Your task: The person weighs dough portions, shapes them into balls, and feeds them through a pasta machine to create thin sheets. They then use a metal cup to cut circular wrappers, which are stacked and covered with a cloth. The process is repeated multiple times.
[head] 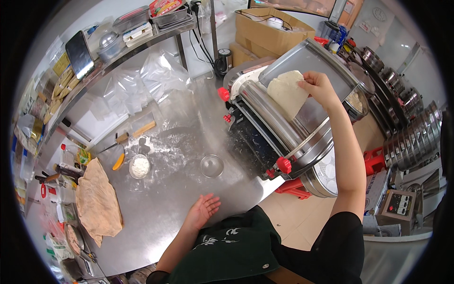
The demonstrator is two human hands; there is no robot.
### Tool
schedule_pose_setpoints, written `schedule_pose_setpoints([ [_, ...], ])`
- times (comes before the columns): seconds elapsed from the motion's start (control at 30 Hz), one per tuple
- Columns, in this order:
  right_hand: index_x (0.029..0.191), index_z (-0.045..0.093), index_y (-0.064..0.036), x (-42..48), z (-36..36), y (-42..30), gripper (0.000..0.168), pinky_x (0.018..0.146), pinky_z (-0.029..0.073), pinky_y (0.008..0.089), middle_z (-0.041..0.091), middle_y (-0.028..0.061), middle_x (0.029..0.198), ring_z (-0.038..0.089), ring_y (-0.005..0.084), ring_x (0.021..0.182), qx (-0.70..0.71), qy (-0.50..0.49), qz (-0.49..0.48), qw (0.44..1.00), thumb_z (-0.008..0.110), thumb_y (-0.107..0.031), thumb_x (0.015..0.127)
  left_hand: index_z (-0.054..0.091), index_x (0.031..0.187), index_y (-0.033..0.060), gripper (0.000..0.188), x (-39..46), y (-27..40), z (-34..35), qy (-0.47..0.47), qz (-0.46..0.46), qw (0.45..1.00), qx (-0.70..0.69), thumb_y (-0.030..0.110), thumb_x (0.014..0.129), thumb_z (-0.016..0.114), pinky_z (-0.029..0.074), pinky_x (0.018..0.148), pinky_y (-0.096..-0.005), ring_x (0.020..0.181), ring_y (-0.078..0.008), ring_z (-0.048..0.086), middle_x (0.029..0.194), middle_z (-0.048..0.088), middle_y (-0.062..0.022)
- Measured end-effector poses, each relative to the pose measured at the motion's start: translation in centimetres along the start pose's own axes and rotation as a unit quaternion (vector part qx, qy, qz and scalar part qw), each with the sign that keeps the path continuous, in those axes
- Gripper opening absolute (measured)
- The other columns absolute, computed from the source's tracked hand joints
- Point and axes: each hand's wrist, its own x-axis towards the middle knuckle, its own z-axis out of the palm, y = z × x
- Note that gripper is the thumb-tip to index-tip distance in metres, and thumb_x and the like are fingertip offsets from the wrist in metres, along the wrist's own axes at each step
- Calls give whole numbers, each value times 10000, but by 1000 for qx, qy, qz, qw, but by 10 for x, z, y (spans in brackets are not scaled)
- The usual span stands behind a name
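My right hand pinches the edge of a pale sheet of dough between thumb and fingers. The sheet hangs at the metal rollers of a dough sheeter, its lower end against or just over them. My left hand holds nothing, its palm turned up and fingers apart, above the steel table near my apron. Beyond it stands an empty round metal bowl. Farther left are a small bowl of white flour and flour scattered over the tabletop.
A brown cloth lies at the left. A wooden-handled scraper and a yellow-handled tool rest behind the flour. A shelf with a phone runs along the back. Stacked steamers stand at right.
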Motion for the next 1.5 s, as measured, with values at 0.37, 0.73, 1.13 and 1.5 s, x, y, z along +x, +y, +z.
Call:
schedule_pose_setpoints([
  [0.37, 912, 628, -3, -42, 2, -14, 218, 621, 490, 332, 650, 119, 765, 641, 220, 693, -345, 209, -67, 912, 664, -152, 757, 425, 1241, 33, 469, -3, -3, -4, 18, -10, 1000, -1, 402, 965, 340, 425, 901, -366, 1076, -258, 529, 1203, 534, -143],
  [0.73, 1351, 261, 20, -191, 235, 74, 673, 993, 363, 353, 361, 170, 1349, 379, 253, 1245, 215, 104, 38, 970, 650, -62, 809, 441, 1215, 37, 433, 16, -15, -9, 2, -36, 999, 1, 379, 966, 349, 420, 899, -371, 1056, -255, 535, 1160, 548, -134],
  [1.13, 1211, 476, 1, -97, 237, 125, 427, 965, 348, 286, 566, 80, 1159, 520, 183, 1088, 321, 375, 26, 869, 640, -52, 820, 431, 1248, 39, 451, 65, 22, 38, -50, 9, 998, 31, 372, 945, 418, 417, 904, -352, 1079, -240, 524, 1190, 530, -129],
  [1.5, 1140, 530, -31, -111, 243, 115, 282, 692, 508, 248, 576, 57, 1087, 577, 135, 925, 440, 235, 126, 857, 577, -98, 870, 429, 1246, 22, 454, 194, 49, 155, -140, 11, 990, -17, 350, 933, 452, 371, 968, -385, 1154, -259, 481, 1215, 533, -118],
])
